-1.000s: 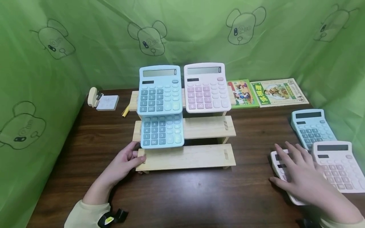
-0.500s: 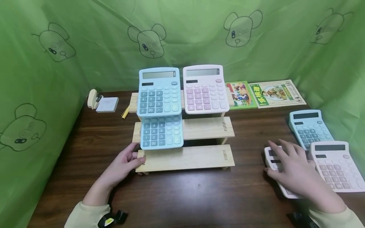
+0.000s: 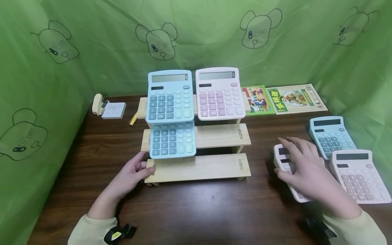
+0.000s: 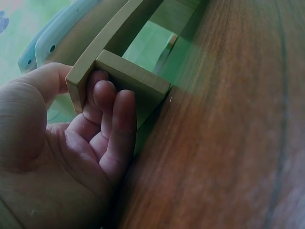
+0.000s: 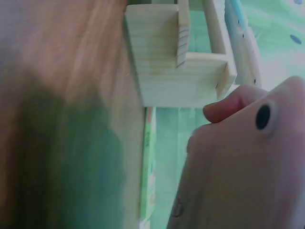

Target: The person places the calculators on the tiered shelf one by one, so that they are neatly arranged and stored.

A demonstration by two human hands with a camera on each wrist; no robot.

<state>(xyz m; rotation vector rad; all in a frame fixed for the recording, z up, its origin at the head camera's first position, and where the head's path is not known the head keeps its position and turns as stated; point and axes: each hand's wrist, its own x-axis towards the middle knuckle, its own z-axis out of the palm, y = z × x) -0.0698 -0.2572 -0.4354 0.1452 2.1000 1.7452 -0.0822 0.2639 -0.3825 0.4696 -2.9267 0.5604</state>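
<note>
A three-step wooden rack (image 3: 199, 168) stands mid-table. My left hand (image 3: 130, 175) holds the left end of its lowest step, thumb on top; in the left wrist view the curled fingers (image 4: 121, 114) lie under the board against the leg. On the top step lean a blue calculator (image 3: 169, 97) and a white one with purple keys (image 3: 218, 93). Another blue calculator (image 3: 173, 144) sits on the middle step, its top hidden. At right, my right hand (image 3: 306, 170) grips a pale pink-white calculator (image 3: 284, 158) across its sides; the right wrist view shows its underside (image 5: 228, 176) raised off the table.
At the right lie a blue calculator (image 3: 330, 132) and a white calculator with pinkish keys (image 3: 355, 177). Behind the rack's right end are two picture books (image 3: 258, 100). A cream stapler (image 3: 98, 103), a white notepad (image 3: 114, 110) and a yellow pen (image 3: 133, 119) lie back left.
My right hand has carried the pale calculator leftward and a little farther back, away from the other two calculators. The left hand stays on the rack.
</note>
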